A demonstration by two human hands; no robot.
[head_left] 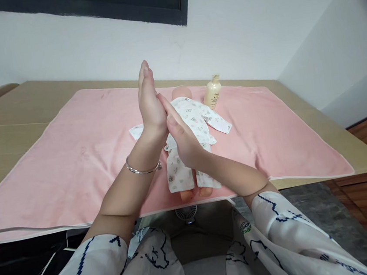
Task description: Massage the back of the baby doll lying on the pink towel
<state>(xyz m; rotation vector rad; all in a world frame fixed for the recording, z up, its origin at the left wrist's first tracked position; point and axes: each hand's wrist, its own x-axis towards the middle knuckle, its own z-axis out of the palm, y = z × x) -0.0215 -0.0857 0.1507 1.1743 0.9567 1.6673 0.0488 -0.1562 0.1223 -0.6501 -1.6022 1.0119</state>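
Note:
My left hand is raised with its fingers stretched out and pressed side by side. Against its palm and heel rests my right hand, also flat with straight fingers. Nothing shows between the two palms. Behind them a baby doll in a white printed top and trousers lies on a pink blanket, its feet towards me. My hands and forearms hide part of its body and one sleeve. A cream pump bottle stands beside the doll's head, to the right.
The blanket covers much of a wooden table, which meets a white wall at the back. A dark window frame is above. Below the table's front edge are a small fan and a dark phone-like object.

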